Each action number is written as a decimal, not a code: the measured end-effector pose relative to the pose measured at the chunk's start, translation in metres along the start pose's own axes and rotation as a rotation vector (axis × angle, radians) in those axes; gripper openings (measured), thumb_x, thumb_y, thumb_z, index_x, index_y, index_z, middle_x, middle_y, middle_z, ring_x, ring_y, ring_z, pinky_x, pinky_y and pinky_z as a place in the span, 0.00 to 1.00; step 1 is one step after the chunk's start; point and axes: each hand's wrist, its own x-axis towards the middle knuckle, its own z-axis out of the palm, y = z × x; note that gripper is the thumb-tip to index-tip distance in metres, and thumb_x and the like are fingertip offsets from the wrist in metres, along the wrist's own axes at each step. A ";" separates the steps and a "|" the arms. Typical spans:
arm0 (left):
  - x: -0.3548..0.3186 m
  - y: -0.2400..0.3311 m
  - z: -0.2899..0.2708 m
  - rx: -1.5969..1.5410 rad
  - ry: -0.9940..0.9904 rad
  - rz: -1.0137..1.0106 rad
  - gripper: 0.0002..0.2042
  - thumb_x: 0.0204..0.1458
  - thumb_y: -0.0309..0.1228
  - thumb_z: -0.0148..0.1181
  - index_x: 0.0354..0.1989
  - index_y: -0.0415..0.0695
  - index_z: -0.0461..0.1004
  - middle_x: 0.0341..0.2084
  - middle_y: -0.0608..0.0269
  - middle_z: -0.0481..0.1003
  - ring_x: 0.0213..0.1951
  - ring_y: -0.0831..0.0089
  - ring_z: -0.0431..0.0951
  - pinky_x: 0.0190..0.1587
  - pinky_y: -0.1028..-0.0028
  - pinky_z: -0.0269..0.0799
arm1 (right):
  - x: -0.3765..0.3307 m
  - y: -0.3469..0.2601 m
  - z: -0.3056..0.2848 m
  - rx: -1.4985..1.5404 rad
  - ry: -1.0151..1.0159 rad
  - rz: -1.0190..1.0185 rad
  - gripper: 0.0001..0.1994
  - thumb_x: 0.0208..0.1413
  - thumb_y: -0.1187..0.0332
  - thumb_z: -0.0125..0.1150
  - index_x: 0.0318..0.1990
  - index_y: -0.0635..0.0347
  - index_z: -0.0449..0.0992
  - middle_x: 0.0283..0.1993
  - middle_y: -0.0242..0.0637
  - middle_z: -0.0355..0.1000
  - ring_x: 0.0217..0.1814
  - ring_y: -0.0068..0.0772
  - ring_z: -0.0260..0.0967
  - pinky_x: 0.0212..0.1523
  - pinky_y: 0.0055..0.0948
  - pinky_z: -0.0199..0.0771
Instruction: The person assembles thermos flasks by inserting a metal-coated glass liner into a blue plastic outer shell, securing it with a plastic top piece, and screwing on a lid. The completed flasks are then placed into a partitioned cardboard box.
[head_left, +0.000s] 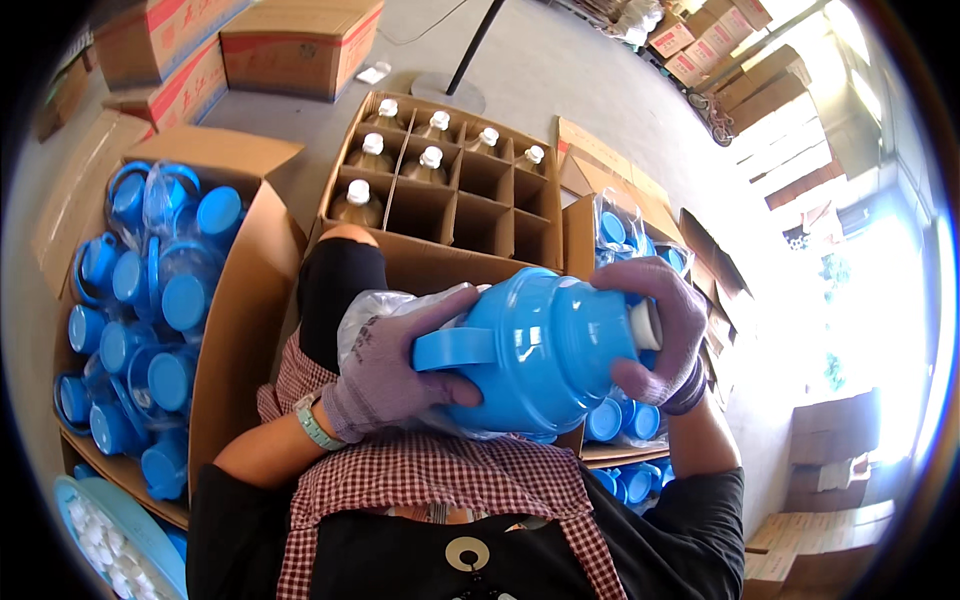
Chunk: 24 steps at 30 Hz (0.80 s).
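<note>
Strong daylight floods in from the right of the frame, where the view burns out to white glare and detail is lost. The centre is evenly lit and fairly sharp, with soft shadows. The left side is dimmer. Straight edges of the cardboard boxes [300,45] at the top bend toward the rim, and the corners fall to black.
</note>
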 end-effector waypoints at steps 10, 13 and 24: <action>-0.044 -0.083 -0.073 -0.409 0.546 -0.077 0.30 0.61 0.40 0.66 0.67 0.37 0.67 0.55 0.51 0.77 0.53 0.61 0.80 0.56 0.62 0.78 | -0.074 0.051 0.056 0.337 0.747 0.401 0.06 0.62 0.72 0.59 0.42 0.65 0.77 0.38 0.38 0.75 0.37 0.23 0.71 0.42 0.23 0.72; -0.037 -0.092 -0.070 -1.149 0.565 0.000 0.28 0.68 0.46 0.49 0.73 0.46 0.59 0.70 0.49 0.63 0.67 0.49 0.67 0.68 0.46 0.66 | -0.110 0.088 0.133 0.834 0.670 0.644 0.03 0.60 0.76 0.63 0.40 0.65 0.77 0.35 0.33 0.75 0.33 0.19 0.70 0.38 0.20 0.70; -0.037 -0.137 -0.078 -1.445 0.482 -0.134 0.35 0.68 0.57 0.33 0.78 0.52 0.49 0.78 0.59 0.50 0.78 0.58 0.48 0.77 0.48 0.41 | -0.033 0.070 0.088 -0.220 0.242 -0.172 0.29 0.41 0.67 0.71 0.56 0.56 0.77 0.43 0.36 0.76 0.41 0.42 0.76 0.40 0.40 0.76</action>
